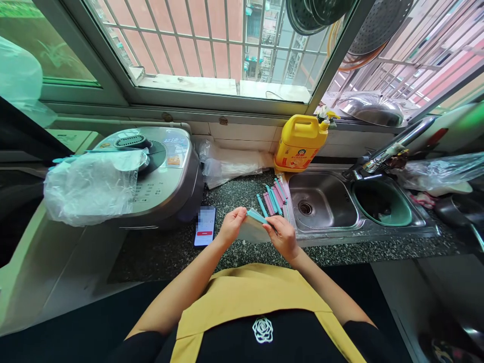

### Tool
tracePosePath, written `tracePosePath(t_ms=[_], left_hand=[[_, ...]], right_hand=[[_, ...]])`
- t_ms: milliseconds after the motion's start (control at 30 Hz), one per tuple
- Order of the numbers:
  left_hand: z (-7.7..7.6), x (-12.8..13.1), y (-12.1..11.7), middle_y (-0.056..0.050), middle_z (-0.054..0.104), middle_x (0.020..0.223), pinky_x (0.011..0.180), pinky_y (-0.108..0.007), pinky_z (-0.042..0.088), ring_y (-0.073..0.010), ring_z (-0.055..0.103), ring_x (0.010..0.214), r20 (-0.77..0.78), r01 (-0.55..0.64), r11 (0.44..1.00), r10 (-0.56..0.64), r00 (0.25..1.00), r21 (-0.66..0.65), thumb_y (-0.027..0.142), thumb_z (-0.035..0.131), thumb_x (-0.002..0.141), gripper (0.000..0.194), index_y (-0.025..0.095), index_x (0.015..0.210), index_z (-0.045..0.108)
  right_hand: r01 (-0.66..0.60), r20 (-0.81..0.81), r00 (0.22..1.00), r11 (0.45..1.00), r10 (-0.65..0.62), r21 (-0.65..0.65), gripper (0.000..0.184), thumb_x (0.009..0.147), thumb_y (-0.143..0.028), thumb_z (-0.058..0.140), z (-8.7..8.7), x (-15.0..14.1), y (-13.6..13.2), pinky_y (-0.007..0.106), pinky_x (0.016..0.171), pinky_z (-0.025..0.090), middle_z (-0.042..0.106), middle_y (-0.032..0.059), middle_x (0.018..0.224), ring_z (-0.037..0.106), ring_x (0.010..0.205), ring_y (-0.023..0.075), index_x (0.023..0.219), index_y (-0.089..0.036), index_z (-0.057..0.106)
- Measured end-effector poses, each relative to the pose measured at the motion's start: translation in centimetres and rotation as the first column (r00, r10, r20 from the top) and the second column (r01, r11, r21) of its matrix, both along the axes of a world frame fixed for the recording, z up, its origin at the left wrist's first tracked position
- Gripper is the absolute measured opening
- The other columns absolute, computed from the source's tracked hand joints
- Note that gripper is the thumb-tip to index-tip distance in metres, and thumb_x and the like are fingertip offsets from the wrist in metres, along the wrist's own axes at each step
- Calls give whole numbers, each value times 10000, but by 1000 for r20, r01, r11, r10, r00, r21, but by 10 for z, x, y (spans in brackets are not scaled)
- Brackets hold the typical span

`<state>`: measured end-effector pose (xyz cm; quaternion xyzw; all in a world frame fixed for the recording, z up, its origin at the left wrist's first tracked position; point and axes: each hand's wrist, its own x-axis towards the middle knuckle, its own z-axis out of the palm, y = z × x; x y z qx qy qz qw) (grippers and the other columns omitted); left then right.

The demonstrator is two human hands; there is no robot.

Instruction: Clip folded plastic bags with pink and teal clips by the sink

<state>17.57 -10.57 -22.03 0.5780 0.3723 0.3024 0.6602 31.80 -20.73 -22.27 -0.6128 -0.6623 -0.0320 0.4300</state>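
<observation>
Over the counter's front part, both hands hold a clear plastic bag [252,234] by its top edge. A light-blue bag clip [257,216] lies along that edge. My left hand [233,226] pinches the left end, fingers closed. At the clip's right end, the thumb and fingers of my right hand [283,236] are closed. The bag hangs below the clip, and its contents cannot be made out. Just beyond my right hand, several pink and blue clips [273,199] lie loose beside the sink.
A phone [205,227] lies left of my hands, near a large rice cooker [181,186] with a plastic bag on top. A yellow detergent jug [298,146] stands behind the steel sink [321,201]. A green basin [381,201] sits in the right bowl.
</observation>
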Motion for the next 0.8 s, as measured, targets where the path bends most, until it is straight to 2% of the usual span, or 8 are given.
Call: tracePosePath(t_ms=[100,200,433,533,633,733,800], left_hand=[[0,-1,0,29,461,601,529,-218,316,-98,390,552,39,24,1000,-24,999,-9,669,476,680,510,161,689,517],[0,-3,2,9,527,660,555,-222,345,-106,425,584,72,55,998,-55,996,14,671,530,642,540,150,774,583],[-7,-2,4,15,506,602,537,-222,361,-100,422,552,106,20,999,-24,994,37,617,581,636,476,149,716,582],[-8,0,5,-11,555,671,555,-229,386,-117,468,594,92,-29,998,23,995,60,596,583,643,457,150,747,584],[-10,2,5,8,526,604,523,-224,378,-110,455,546,66,-77,996,74,995,51,563,578,665,418,155,757,572],[-16,5,5,35,478,527,483,-220,361,-101,428,481,42,-112,993,111,993,20,536,553,700,382,159,765,556],[-21,7,5,38,473,510,475,-220,360,-100,427,465,29,-143,989,142,989,24,528,533,720,369,161,754,551]], right_hand=[[4,-27,1000,1000,-5,-12,140,859,-232,504,2,-2,1,277,672,506,651,67,791,610,736,161,904,-163,618],[-1,-58,998,999,-1,-42,144,863,-233,494,3,-5,1,265,658,498,653,63,792,614,727,158,910,-164,612],[15,-161,986,995,-31,-102,159,860,-249,494,-1,-7,-1,255,669,497,636,54,808,607,735,149,954,-164,591],[-7,-153,988,994,-10,-111,231,821,-279,558,-3,-6,1,279,715,504,627,70,871,602,800,166,1022,-166,576],[-37,-143,990,993,22,-110,201,845,-236,510,-4,-6,2,289,755,498,633,75,902,603,843,167,1021,-182,591],[-20,-223,975,996,-1,-92,195,854,-216,490,-4,-6,2,286,762,490,650,67,915,610,849,165,1012,-189,602],[16,-331,942,996,-46,-92,181,846,-236,508,-5,-7,2,282,738,490,663,55,909,617,823,164,990,-192,607]])
